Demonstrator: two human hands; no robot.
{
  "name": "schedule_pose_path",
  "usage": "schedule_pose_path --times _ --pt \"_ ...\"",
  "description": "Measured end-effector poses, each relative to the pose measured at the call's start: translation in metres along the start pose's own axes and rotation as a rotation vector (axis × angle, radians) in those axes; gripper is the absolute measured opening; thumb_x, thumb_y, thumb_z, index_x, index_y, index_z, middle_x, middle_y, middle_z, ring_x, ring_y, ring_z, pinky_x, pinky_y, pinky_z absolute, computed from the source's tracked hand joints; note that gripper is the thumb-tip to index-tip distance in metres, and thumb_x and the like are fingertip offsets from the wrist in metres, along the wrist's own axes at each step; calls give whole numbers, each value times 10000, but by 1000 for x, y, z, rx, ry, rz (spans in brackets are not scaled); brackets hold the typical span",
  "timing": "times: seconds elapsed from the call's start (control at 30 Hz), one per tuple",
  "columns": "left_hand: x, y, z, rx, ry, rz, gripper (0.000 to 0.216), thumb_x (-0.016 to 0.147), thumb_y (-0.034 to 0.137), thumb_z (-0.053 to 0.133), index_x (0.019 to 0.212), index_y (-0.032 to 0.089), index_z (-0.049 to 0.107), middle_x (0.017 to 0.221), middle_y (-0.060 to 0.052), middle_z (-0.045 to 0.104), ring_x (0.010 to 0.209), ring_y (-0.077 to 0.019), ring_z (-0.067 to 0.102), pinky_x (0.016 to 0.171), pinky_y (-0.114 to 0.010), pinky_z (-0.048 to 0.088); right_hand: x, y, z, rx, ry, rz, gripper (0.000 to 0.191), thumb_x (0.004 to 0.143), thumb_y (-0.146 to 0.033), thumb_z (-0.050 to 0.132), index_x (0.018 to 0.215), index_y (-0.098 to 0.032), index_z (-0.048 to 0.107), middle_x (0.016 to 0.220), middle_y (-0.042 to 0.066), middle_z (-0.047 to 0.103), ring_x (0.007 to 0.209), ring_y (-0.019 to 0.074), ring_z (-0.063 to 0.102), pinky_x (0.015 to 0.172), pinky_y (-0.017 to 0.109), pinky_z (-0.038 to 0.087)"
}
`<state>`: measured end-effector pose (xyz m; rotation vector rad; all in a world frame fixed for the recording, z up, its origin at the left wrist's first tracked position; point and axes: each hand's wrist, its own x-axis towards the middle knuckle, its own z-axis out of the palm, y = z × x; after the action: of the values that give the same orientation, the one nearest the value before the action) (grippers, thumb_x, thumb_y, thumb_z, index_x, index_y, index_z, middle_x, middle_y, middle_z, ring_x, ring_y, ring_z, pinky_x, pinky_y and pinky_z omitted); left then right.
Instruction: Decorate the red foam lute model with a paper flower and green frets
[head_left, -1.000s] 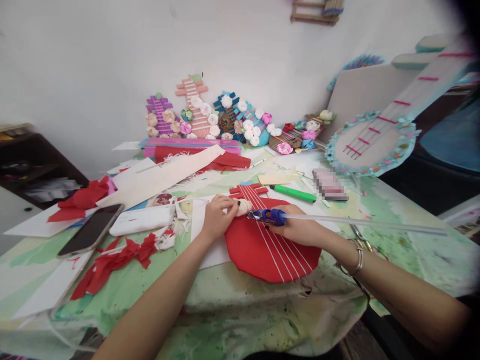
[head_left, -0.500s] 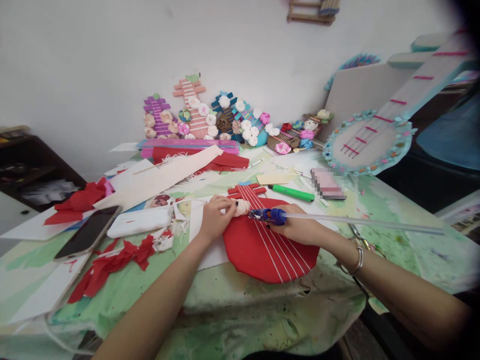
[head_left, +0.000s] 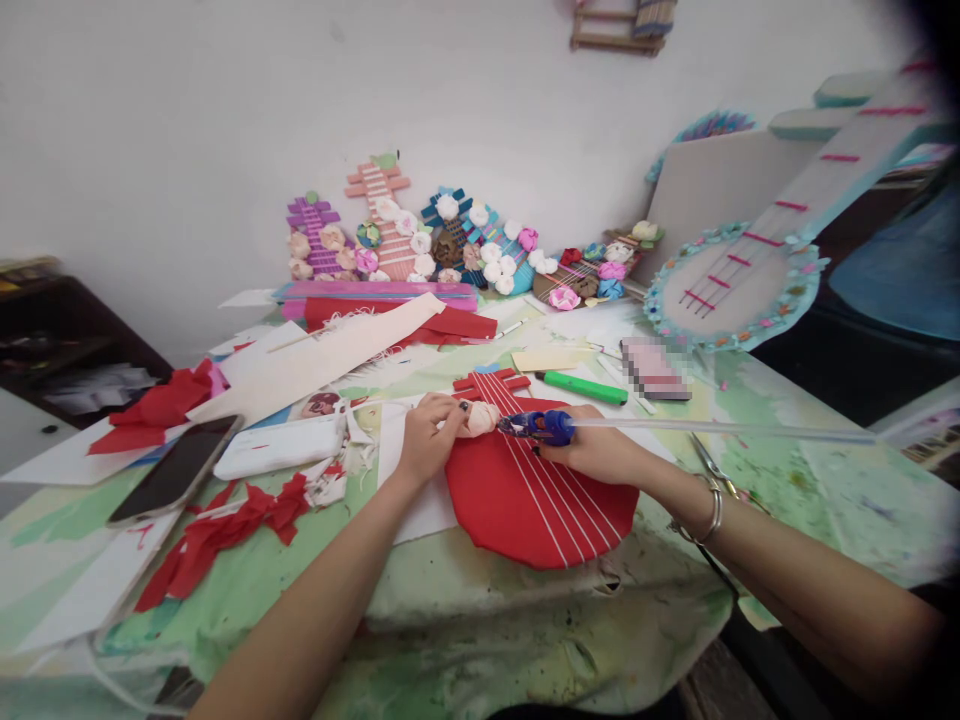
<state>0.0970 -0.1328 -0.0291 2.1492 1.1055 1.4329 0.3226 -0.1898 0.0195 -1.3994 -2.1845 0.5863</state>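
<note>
A red paper guitar [head_left: 525,490] with white strings lies flat on the table in front of me. My left hand [head_left: 430,438] is closed on a small cream paper flower [head_left: 480,418], pressing it onto the guitar's upper left edge. My right hand [head_left: 596,452] grips a blue glue gun [head_left: 544,427] whose nozzle points at the flower. A long clear glue stick [head_left: 720,431] juts out of the gun to the right.
Left of the guitar lie a dark phone [head_left: 176,470], a white pouch [head_left: 281,447], red paper scraps [head_left: 217,530] and a cream card strip [head_left: 330,355]. A green marker [head_left: 585,387] sits behind. Finished flowered guitars [head_left: 420,240] lean on the wall; a large blue-rimmed one [head_left: 739,285] stands right.
Both hands stay at the guitar's top edge. The left fingers have shifted slightly on the flower, and the view has tilted a little.
</note>
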Motion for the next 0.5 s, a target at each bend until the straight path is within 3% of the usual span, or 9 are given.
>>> schedule_pose_path --times 0.17,0.5 --pt "-1 -1 -2 -18 -23 25 339 863 255 413 646 202 668 750 -35 691 812 -175 588 767 -331 461 -1 1 -3 44 3 19 68 674 -163 563 725 -153 607 676 -5 606 581 122 488 560 232 375" --pt "0 12 -5 20 -79 179 335 845 220 441 570 202 631 721 -54 691 784 -195 567 740 -361 461 -13 7 -5 156 17 81 199 655 -179 592 845 -157 644 711 -4 619 596 127 505 537 226 380"
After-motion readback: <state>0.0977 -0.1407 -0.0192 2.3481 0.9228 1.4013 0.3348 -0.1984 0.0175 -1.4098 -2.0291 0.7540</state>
